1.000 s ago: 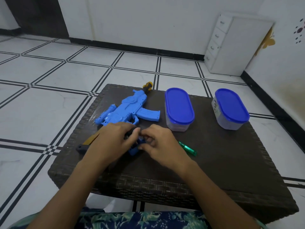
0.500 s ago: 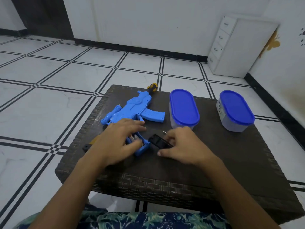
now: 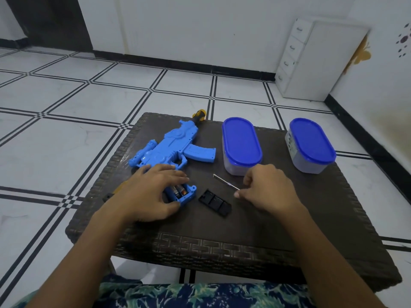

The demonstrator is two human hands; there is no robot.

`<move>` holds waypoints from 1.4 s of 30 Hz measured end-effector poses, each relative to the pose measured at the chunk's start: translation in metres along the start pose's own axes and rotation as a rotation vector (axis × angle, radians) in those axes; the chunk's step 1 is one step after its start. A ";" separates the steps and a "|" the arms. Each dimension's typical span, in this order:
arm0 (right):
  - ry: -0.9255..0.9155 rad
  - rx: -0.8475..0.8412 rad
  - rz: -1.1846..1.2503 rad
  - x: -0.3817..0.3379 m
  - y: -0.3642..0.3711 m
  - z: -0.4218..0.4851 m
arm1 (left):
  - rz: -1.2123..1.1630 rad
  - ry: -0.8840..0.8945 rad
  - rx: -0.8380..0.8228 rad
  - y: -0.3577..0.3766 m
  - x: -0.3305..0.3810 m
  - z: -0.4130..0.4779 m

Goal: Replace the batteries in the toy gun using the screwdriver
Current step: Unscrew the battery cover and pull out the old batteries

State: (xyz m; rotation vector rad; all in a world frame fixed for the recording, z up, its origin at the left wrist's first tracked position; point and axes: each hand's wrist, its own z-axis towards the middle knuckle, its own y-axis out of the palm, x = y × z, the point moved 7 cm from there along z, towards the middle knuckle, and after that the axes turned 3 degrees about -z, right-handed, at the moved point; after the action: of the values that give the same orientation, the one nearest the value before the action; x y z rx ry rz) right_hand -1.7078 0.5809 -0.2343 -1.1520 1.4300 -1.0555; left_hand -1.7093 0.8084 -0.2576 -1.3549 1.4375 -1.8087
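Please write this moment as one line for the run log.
stage: battery cover off, on table | left hand: steadies toy gun grip, batteries exposed | right hand: on screwdriver

Home, a living room or bedroom by the look of it. White floor tiles [image 3: 66,152] with black double-line borders, plain white walls with a black skirting [image 3: 184,63]. Small white drawer unit [image 3: 311,63] stands in the far corner, decorative stickers [image 3: 364,52] on the right wall beside it (gold shape, dark dots). Low dark woven table [image 3: 222,247] sits on the floor, two blue-lidded plastic food containers [image 3: 241,143] on it. Household stuff, nothing industrial.
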 end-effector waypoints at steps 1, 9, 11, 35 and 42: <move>0.026 -0.015 -0.003 0.006 0.003 0.002 | -0.002 0.002 -0.007 0.001 -0.001 0.001; 0.025 -0.074 0.207 0.014 0.017 0.014 | -0.044 0.035 0.074 -0.001 -0.004 0.007; -0.003 -0.061 0.246 0.014 0.014 0.013 | -0.058 0.028 0.093 -0.001 -0.005 0.009; -0.296 -0.106 0.718 -0.010 -0.008 -0.003 | 0.001 0.066 -0.047 0.005 0.004 0.014; -0.247 0.044 1.200 -0.015 -0.017 -0.004 | 0.124 0.044 0.056 0.009 0.011 0.017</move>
State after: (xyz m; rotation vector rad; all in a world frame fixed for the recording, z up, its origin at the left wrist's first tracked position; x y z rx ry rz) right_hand -1.7085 0.5924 -0.2147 -0.2131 1.5075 -0.0810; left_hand -1.7010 0.7887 -0.2617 -1.1790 1.4485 -1.7953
